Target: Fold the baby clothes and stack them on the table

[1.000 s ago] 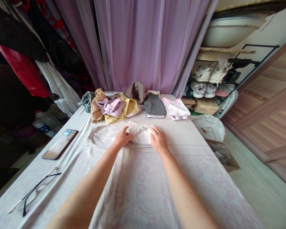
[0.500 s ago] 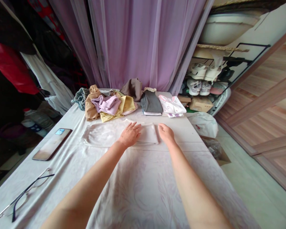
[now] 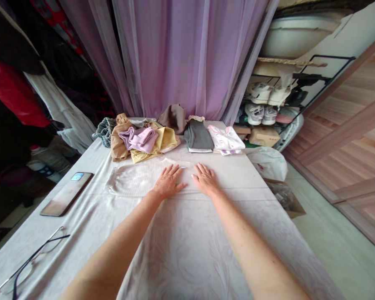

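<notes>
A pale, ribbed garment (image 3: pixel 134 178), possibly trousers, lies flat on the cloth-covered table (image 3: pixel 187 241). My left hand (image 3: pixel 169 181) rests flat on the garment right of its middle, fingers spread. Close beside it, my right hand (image 3: pixel 205 179) lies palm down over the garment's right end, fingers stretched out and hiding much of that end. The two hands are a small gap apart. At the garment's left end the edge looks gathered.
Behind the garment is a loose heap with a lilac garment (image 3: pixel 140 139) and a yellow one (image 3: pixel 167 139). Right of it lie folded dark grey clothes (image 3: pixel 198 135) and a folded white-and-pink garment (image 3: pixel 227 138). A phone (image 3: pixel 67 193) and glasses (image 3: pixel 31 258) lie at left.
My right hand has moved left from beside the garment's right edge onto its right end, turning palm down. My left hand has stayed on the garment, its thumb now spread out.
</notes>
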Demonstrator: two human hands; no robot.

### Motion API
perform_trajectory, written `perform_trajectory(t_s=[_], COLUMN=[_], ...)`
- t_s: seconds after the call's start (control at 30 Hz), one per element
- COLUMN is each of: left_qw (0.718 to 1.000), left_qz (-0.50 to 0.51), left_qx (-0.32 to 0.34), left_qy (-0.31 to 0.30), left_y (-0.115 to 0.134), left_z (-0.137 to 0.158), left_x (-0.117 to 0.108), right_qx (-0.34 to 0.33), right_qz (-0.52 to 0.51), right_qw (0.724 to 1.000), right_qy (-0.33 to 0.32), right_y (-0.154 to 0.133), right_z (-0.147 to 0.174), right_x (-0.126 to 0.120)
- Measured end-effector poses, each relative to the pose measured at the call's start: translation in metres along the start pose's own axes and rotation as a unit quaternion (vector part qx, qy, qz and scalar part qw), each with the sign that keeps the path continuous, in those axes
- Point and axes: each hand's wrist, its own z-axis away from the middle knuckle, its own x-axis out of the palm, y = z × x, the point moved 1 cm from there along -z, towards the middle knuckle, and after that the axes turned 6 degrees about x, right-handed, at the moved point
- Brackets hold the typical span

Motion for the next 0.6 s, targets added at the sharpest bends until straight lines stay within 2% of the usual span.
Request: perform_trajectory(t_s=[0.33, 0.47, 0.6], left_qw=[0.998, 0.997, 0.995], left_qz=[-0.035, -0.046, -0.054], left_qx=[-0.049, -0.062, -0.077], left_qy=[0.028, 0.021, 0.023], left_y=[-0.009, -0.016, -0.019], left_z=[0.02, 0.03, 0.042], left_x=[0.004, 0.001, -0.003], right_qx=[-0.003, 0.003, 0.039], right_qz=[0.008, 0.007, -0.04], right_qw=[1.0, 1.0, 0.995], right_qy=[0.013, 0.017, 0.078], right_y=[-0.001, 0.0, 0.006], right_z=[0.0, 0.0, 0.005], right_x=[0.0, 0.002, 0.005])
